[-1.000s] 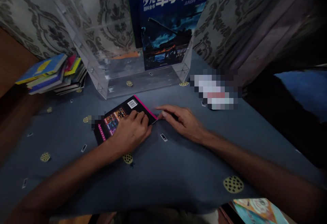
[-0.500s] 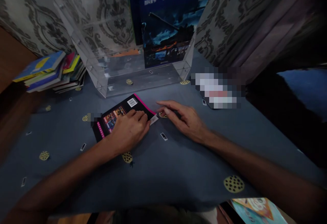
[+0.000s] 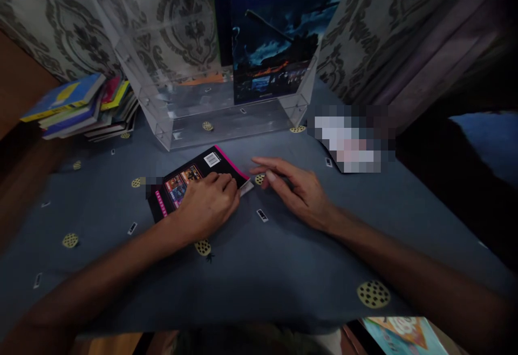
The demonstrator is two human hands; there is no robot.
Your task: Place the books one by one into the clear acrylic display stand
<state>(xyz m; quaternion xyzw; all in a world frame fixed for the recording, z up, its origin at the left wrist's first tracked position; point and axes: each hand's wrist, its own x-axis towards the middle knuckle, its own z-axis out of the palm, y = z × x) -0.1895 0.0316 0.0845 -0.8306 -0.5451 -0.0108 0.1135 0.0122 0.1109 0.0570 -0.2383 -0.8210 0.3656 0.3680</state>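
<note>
A black book with a pink spine edge (image 3: 226, 163) lies on the tablecloth, its barcode side up. My left hand (image 3: 214, 198) rests on its near right part, fingers curled over the edge, where a little of the white pages shows. The thumb is hidden beneath that hand. Just right of the book, my right hand (image 3: 299, 190) hovers or rests low over the cloth, its fingers stretched out and nothing in them. A small gap separates its fingertips from the book's corner.
A clear acrylic stand (image 3: 238, 123) stands behind the book, holding a large dark blue book (image 3: 279, 47). Several stacked books (image 3: 73, 104) are at the back left. A blurred-out item (image 3: 348, 142) lies at the right. A colourful book (image 3: 404, 336) shows below the table's front edge.
The view has shifted slightly, so the stand and its book appear a little further right and higher. Both hands keep nearly the same pose around the black book.
</note>
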